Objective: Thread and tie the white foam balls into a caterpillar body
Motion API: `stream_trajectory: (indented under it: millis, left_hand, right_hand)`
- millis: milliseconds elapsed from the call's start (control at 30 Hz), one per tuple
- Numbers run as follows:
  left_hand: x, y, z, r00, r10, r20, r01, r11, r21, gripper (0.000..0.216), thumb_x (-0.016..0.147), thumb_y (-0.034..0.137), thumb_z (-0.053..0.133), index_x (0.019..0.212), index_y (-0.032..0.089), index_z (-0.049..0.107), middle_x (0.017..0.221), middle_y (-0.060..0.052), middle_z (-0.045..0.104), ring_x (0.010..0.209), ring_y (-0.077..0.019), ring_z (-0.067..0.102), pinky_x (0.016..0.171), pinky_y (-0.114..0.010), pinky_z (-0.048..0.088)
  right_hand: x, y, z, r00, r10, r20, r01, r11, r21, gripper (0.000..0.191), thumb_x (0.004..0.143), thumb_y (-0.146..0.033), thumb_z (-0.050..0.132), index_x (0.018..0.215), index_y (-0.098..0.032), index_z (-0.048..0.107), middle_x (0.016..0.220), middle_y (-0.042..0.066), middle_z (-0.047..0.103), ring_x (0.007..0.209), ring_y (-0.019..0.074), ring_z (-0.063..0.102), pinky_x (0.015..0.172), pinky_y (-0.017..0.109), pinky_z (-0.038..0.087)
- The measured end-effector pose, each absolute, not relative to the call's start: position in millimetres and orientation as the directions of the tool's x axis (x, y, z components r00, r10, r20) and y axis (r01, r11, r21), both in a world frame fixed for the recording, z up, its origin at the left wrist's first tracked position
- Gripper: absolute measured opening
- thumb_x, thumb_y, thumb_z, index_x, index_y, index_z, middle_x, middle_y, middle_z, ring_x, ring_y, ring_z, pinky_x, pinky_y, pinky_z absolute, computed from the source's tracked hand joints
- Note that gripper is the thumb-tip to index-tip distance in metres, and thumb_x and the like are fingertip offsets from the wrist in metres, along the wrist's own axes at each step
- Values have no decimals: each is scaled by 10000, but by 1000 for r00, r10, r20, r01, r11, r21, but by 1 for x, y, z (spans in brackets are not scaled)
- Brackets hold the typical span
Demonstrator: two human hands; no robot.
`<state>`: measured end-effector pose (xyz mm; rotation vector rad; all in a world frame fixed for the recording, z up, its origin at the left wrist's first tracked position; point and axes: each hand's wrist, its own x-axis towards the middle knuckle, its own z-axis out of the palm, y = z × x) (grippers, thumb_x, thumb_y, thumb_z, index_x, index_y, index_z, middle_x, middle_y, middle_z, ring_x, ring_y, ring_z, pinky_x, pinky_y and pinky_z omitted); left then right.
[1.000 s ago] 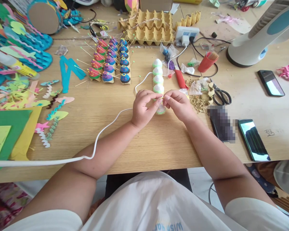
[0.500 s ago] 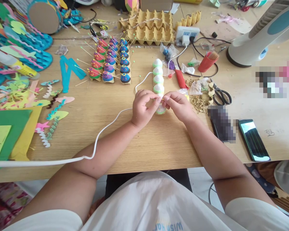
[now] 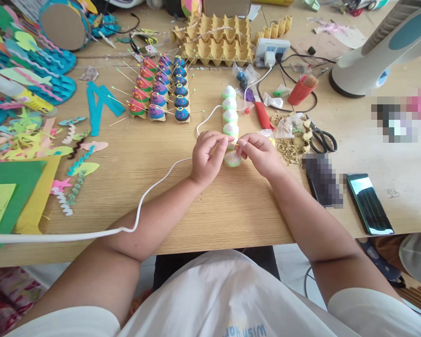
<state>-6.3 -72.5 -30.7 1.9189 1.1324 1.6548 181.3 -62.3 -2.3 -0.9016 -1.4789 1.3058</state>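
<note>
- Head view: one wooden table [image 3: 182, 210] runs under everything, my two forearms [image 3: 161, 215] reaching across its near edge.
- One white-and-blue appliance [image 3: 382, 51] stands at the far right.
- One yellowish egg tray [image 3: 217, 42] lies at the back; I can't count its layers. One narrow tray strip [image 3: 274, 29] sits near it.
- Two big sheets overlap at the left, one green sheet [image 3: 24, 187] and one yellow sheet [image 3: 38, 201], beside a heap of paper cut-outs [image 3: 31, 140] too jumbled to number.
- Three painted strips [image 3: 157, 99] stand side by side, left of centre: one reddish, one purple, one blue, all bristling with pins.
- One white-and-green strip [image 3: 230, 115] rests on the table straight ahead of me, pointing away; I make out at least five bumps, my fingers covering part of it.
- My two hands meet above its near end. With my right hand [image 3: 263, 154] I pinch between thumb and forefinger. My left hand [image 3: 208, 157] is half curled, forefinger stretched toward the right; I can't tell whether it grips.
- One clear phone [image 3: 370, 203] lies to the right.
- One pair of black scissors [image 3: 325, 140].
- One red cup [image 3: 302, 90] holds sticks.
- Two plugs [image 3: 270, 59] sit in one socket block [image 3: 273, 46].
- One tiny pale piece [image 3: 235, 143] is in my right pinch, mostly hidden.
</note>
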Motion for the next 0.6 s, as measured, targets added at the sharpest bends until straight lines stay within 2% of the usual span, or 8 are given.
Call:
stream_trajectory:
  millis: [200, 600]
  left_hand:
    - [-4, -67, -36, -32, 759, 650, 259, -622, 739, 334, 1122, 536, 639, 1052, 265, 820, 1028, -42, 836, 1035, -201, 766, 1000, -386, 583]
    - [-7, -70, -32, 69, 756, 650, 304, -637, 708, 337, 1101, 573, 659, 1071, 281, 824, 1044, -41, 834, 1054, -205, 770, 1020, -411, 605]
  right_hand:
    - [182, -61, -3, -285, 945, 160, -60, 149, -987, 583, 827, -764, 871, 742, -204, 732, 689, -9, 705, 630, 95, 532, 600, 241, 460]
    - [182, -61, -1, -270, 952, 147, -121, 118, -986, 555, 802, -738, 908, 749, -214, 733, 678, -28, 684, 628, 91, 525, 609, 250, 451]
